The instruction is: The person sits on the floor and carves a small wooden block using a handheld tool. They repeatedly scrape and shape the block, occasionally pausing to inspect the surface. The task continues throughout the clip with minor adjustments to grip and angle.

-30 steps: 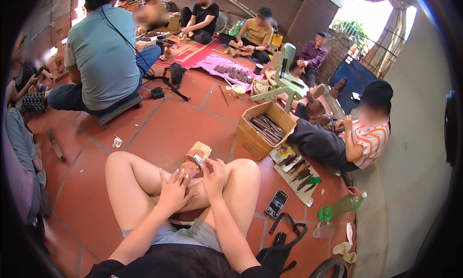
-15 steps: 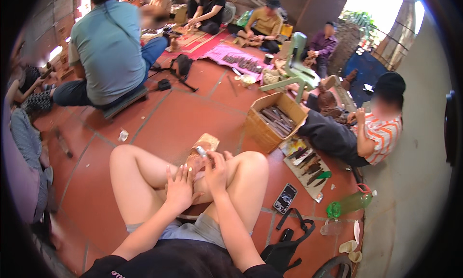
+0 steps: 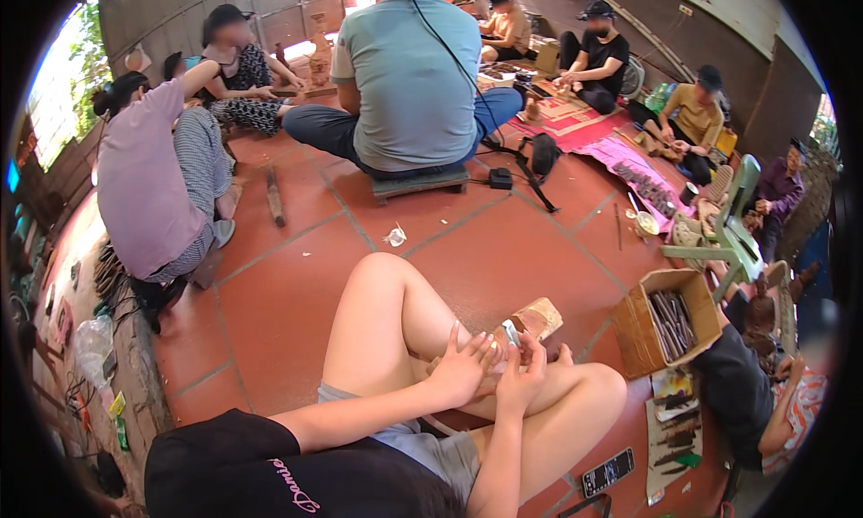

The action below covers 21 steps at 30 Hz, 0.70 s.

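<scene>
A carved block of reddish-brown wood [image 3: 539, 319] with a pale end rests slanting between my crossed legs. My left hand [image 3: 465, 370] lies against its near side with fingers stretched and apart; the part under its palm is hidden. Close by, my right hand [image 3: 525, 367] pinches a small pale grey-white piece [image 3: 511, 332] between thumb and fingers, against the wood. What kind of piece it is, I cannot make out.
Right of my knee stand a cardboard box [image 3: 670, 325] of carving tools, more tools on a sheet [image 3: 674, 442] and a phone [image 3: 609, 472]. Ahead, a person in a blue shirt [image 3: 418, 86] sits on a low stool. A green chair [image 3: 733, 221] stands at right.
My view has swung left, so the box, legs and hands appear farther right. Both hands stay at the wood, the right one still holding the pale piece.
</scene>
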### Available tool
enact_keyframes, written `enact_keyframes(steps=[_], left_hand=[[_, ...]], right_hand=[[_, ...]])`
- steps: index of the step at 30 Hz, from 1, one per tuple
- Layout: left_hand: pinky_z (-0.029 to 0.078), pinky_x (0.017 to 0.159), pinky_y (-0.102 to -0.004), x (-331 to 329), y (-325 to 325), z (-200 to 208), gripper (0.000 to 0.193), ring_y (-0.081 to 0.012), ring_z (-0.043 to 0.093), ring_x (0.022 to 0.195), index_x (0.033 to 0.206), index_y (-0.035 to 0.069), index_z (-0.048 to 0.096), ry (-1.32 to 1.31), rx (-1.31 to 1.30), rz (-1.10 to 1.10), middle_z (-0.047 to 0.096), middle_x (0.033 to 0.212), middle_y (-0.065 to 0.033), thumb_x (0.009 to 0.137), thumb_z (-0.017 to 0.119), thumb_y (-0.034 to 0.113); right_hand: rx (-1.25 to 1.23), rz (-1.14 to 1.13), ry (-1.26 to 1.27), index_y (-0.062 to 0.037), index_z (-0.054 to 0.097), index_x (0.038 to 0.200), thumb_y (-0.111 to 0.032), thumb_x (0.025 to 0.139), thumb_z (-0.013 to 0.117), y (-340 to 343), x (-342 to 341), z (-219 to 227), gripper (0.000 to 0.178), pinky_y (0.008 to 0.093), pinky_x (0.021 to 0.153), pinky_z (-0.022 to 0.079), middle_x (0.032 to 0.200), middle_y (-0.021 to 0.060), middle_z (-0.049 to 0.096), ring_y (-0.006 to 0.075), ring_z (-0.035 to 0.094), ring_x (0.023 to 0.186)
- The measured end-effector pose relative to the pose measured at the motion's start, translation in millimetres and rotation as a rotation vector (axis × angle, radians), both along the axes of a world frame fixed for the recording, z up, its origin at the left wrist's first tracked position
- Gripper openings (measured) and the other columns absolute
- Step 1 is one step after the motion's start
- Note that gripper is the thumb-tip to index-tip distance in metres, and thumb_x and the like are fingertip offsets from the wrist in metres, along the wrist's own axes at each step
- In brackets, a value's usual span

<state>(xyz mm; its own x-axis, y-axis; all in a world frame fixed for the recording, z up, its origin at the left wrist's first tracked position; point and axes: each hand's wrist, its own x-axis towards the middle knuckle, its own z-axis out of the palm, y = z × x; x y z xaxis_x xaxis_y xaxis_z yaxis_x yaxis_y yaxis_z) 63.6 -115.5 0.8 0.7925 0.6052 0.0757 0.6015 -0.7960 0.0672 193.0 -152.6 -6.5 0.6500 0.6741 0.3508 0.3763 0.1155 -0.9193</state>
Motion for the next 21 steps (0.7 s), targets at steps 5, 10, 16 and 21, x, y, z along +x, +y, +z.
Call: enact_keyframes(steps=[5, 10, 16, 21], left_hand=[[0.016, 0.112, -0.0763, 9.4, 15.9, 1.6, 0.064, -0.0302, 0.038, 0.146, 0.144, 0.002, 0.05, -0.037, -0.112, -0.017, 0.045, 0.153, -0.0152, 0.095, 0.057, 0.042], [0.013, 0.109, -0.0798, 26.9, 36.7, 9.5, 0.066, -0.0291, 0.041, 0.144, 0.142, 0.001, 0.051, 0.054, -0.156, -0.045, 0.05, 0.148, -0.0142, 0.098, 0.05, 0.051], [0.007, 0.111, -0.0786, 59.6, 38.6, 8.8, 0.065, -0.0305, 0.046, 0.14, 0.136, 0.005, 0.055, 0.061, -0.101, -0.101, 0.053, 0.145, -0.0165, 0.091, 0.062, 0.052], [0.004, 0.116, -0.0711, 69.3, 43.8, 9.3, 0.074, -0.0307, 0.041, 0.143, 0.144, 0.001, 0.048, 0.201, -0.176, -0.217, 0.05, 0.149, -0.0183, 0.092, 0.062, 0.052]], right_hand=[[-0.011, 0.043, -0.007, 0.0001, 0.064, 0.113, 0.003, 0.086, 0.067, -1.8, 1.2, 10.7, 0.027, 0.0358, 0.085, 0.051, 0.112, 0.0124, 0.066, 0.0282, 0.062, 0.103], [0.035, 0.018, 0.117, 0.001, 0.064, 0.113, 0.002, 0.087, 0.068, 0.2, 11.6, 31.1, 0.027, 0.0367, 0.083, 0.05, 0.109, 0.0121, 0.065, 0.028, 0.061, 0.099], [0.034, -0.294, -0.129, 0.006, 0.065, 0.12, 0.007, 0.089, 0.065, -62.1, 57.9, 59.4, 0.032, 0.0411, 0.088, 0.05, 0.109, 0.02, 0.06, 0.0332, 0.06, 0.101], [0.161, -0.786, -0.231, 0.0052, 0.057, 0.125, -0.001, 0.099, 0.054, -124.4, 127.5, 33.9, 0.027, 0.0363, 0.099, 0.046, 0.117, 0.0153, 0.057, 0.0262, 0.058, 0.111]])
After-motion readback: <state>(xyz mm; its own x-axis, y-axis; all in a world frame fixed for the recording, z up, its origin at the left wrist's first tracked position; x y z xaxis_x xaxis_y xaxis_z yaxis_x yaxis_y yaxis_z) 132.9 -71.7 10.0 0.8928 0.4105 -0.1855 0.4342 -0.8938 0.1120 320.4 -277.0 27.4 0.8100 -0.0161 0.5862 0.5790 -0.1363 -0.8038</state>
